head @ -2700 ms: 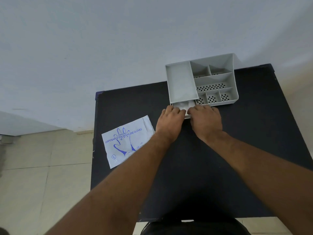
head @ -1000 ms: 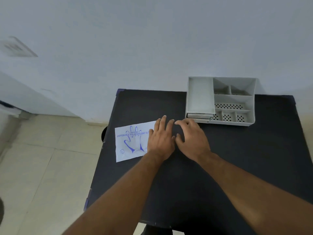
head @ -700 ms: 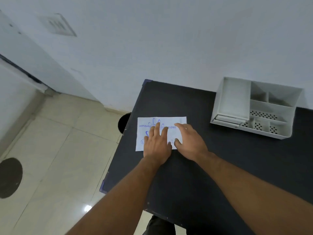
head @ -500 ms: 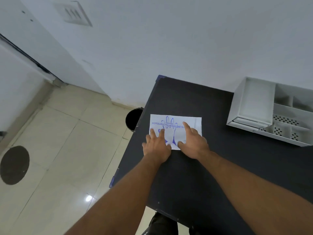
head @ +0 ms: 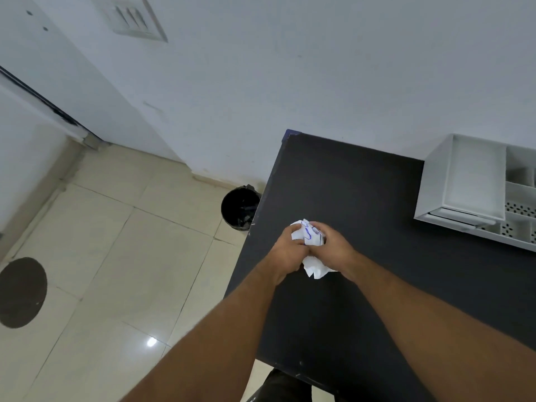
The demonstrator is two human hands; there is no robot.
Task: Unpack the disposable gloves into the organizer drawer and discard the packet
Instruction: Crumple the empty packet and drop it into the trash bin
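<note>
The white glove packet (head: 309, 237) with blue print is crumpled into a ball above the left part of the black table (head: 362, 198). My left hand (head: 285, 252) and my right hand (head: 333, 249) both squeeze it, pressed together. A white corner of the packet pokes out below the hands. The grey organizer (head: 475, 187) stands at the table's far right, its drawer pushed in at the front. No gloves show.
A black bin (head: 239, 207) stands on the tiled floor, just left of the table's left edge. A dark round patch (head: 20, 291) marks the floor at far left. A white wall with a vent (head: 133, 17) rises behind.
The hands left the organizer's drawer, which is now pushed in. They moved left onto the flat packet and have gathered it up, crumpling it into a ball. My view swung left.
</note>
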